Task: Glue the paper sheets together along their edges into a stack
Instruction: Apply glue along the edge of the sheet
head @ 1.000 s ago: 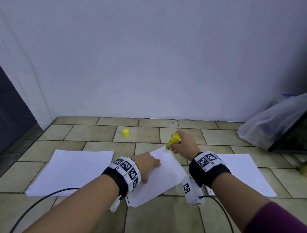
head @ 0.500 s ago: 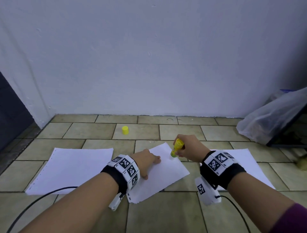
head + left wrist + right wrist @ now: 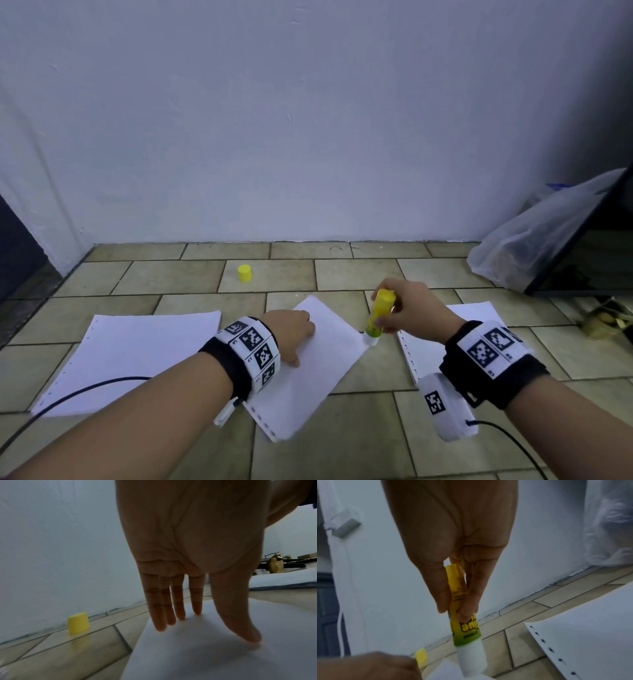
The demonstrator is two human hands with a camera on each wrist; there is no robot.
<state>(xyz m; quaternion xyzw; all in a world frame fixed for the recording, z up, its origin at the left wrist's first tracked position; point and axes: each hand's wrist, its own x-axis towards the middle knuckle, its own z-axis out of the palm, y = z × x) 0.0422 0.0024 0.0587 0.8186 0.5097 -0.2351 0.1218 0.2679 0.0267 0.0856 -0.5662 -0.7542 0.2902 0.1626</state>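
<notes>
A white paper sheet (image 3: 318, 363) lies at an angle on the tiled floor in the middle. My left hand (image 3: 291, 334) presses flat on it, fingers (image 3: 161, 609) straight on the sheet (image 3: 214, 653). My right hand (image 3: 407, 313) grips a yellow glue stick (image 3: 378, 315), held upright with its white tip (image 3: 471, 660) down on the sheet's right corner. Thumb and fingers pinch the glue stick (image 3: 458, 601) in the right wrist view. A second white sheet (image 3: 137, 356) lies to the left, and a paper pile (image 3: 442, 349) with punched edge holes to the right.
The yellow cap (image 3: 245, 273) stands on the floor tiles near the white wall (image 3: 308, 120), also seen as the cap (image 3: 78, 623). A clear plastic bag (image 3: 534, 240) leans against a dark panel at the right. Black cables trail from both wrists.
My right hand has drawn the glue stick down the sheet's right edge, from the far corner to the right corner. My left hand has stayed pressed on the sheet.
</notes>
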